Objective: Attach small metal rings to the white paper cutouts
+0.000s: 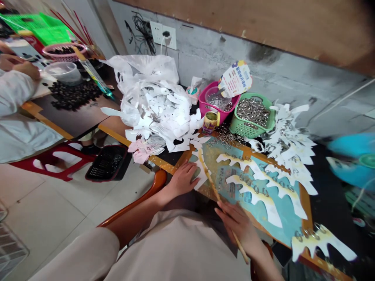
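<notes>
My right hand grips a thin wooden stick, slanted up to the left. The stick's far end lies over a white cut-out piece at the board's left side. My left hand rests on that piece's edge, fingers spread and thumb apart. To the right, similar white cut-outs with yellowish edges and metal rings lie on a blue-green sheet. Another ringed cut-out sits at the lower right corner. Whether the stick's tip touches the piece I cannot tell.
Behind are a heap of white cut-outs on plastic, a pink basket, a green basket of metal parts, a small jar and stacked cut-outs. At left, another person's hands are near black pieces.
</notes>
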Motion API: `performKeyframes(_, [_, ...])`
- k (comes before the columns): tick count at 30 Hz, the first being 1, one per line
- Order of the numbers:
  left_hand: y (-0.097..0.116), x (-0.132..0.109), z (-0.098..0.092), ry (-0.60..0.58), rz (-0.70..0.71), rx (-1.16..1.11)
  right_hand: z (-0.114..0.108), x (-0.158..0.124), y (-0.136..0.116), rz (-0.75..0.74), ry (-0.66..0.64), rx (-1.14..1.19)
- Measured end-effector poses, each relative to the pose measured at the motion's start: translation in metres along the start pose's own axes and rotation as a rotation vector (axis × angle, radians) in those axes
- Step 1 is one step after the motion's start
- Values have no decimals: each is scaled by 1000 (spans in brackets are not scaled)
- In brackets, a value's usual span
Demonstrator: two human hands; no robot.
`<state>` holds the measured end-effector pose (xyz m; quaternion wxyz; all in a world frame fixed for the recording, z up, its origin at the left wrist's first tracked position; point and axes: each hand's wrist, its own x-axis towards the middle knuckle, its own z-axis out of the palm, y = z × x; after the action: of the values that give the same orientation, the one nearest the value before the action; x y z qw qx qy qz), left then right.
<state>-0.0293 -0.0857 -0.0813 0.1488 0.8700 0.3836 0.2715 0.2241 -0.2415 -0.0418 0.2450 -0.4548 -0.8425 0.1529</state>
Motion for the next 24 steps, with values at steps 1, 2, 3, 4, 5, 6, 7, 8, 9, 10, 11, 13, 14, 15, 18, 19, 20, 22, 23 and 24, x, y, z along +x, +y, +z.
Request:
performKeyframes(1, [0,0,0,6,-1,-5,-7,-2,-3,7,-17,16])
performKeyframes(2, [0,0,0,11,-1,-10,-15,-4,-5,18,-28,44])
performKeyframes(3, [0,0,0,16,0,-14,-25,-6,-8,39,-29,83])
performKeyframes(4, [0,0,1,19,1,-18,-35,-9,-9,71,-5,134])
performKeyframes(5, [-1,0,1,18,3,-22,-47,-11,-9,127,47,186])
performKeyframes(6, [-1,0,1,15,4,-25,-59,-14,-8,204,146,246])
performKeyframes(7, [-1,0,1,10,5,-26,-70,-15,-4,307,293,313])
performKeyframes(8, [-2,-1,1,2,5,-25,-80,-14,2,419,452,378])
performKeyframes(9, [-3,-1,1,-6,4,-25,-89,-11,10,507,635,445])
performKeyframes(10, [-3,-1,1,-15,2,-25,-96,-4,20,522,781,545])
performKeyframes(11, [-4,-1,1,-24,1,-26,-100,5,32,482,865,633])
performKeyframes(13, [-6,-1,0,-40,5,-35,-102,34,56,441,846,794])
performKeyframes(14, [-6,-1,-1,-48,9,-42,-99,51,68,448,829,864])
performKeyframes(15, [-7,-2,-3,-56,15,-48,-95,69,79,478,812,922])
performKeyframes(18, [-9,-2,-9,-96,49,-57,-77,116,103,629,599,1075])
performKeyframes(19, [-10,-3,-12,-110,62,-52,-70,128,109,649,529,1090])
performKeyframes(20, [-10,-3,-16,-121,73,-45,-64,138,114,656,477,1090])
performKeyframes(22, [-10,-2,-23,-145,85,-28,-56,151,124,657,401,1064])
performKeyframes(23, [-10,-1,-26,-158,90,-23,-54,154,128,657,370,1043])
performKeyframes(24, [-10,0,-29,-171,96,-21,-52,156,132,658,340,1024])
